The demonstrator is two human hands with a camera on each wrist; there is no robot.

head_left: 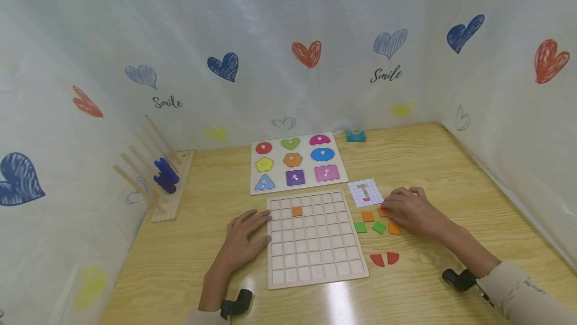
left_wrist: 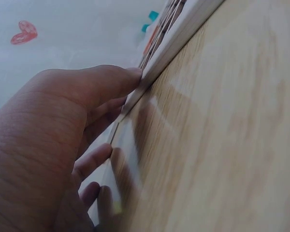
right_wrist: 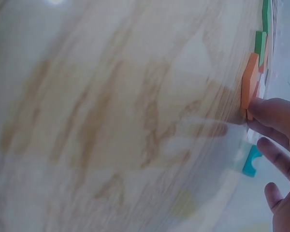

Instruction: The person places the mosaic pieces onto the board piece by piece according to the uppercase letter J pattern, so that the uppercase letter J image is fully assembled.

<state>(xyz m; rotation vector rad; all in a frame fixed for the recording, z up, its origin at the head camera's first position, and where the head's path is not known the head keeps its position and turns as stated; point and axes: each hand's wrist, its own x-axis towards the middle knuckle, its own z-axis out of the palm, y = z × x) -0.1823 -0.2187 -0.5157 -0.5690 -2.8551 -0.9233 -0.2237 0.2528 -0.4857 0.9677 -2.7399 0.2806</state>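
A wooden grid board (head_left: 316,272) lies on the table with one orange square tile (head_left: 296,211) in an upper cell. Along the board's left edge rests my left hand (head_left: 241,242), its thumb and fingertips touching the rim and its fingers loosely extended. To the right of the board, my right hand (head_left: 412,211) pinches another orange tile (head_left: 383,212) between thumb and forefinger, with the other fingers spread apart. Near it lie two more orange tiles (head_left: 367,216), two green tiles (head_left: 379,227) and two red quarter-circle pieces (head_left: 377,260). A pattern card (head_left: 356,197) sits just beyond.
Behind the grid board is a knobbed shape puzzle (head_left: 275,185) with colourful pieces. A wooden peg rack (head_left: 185,165) holding blue pieces (head_left: 167,170) stands at the left. Near the back wall is a teal curved block (head_left: 356,137). Heart-printed sheeting encloses the table.
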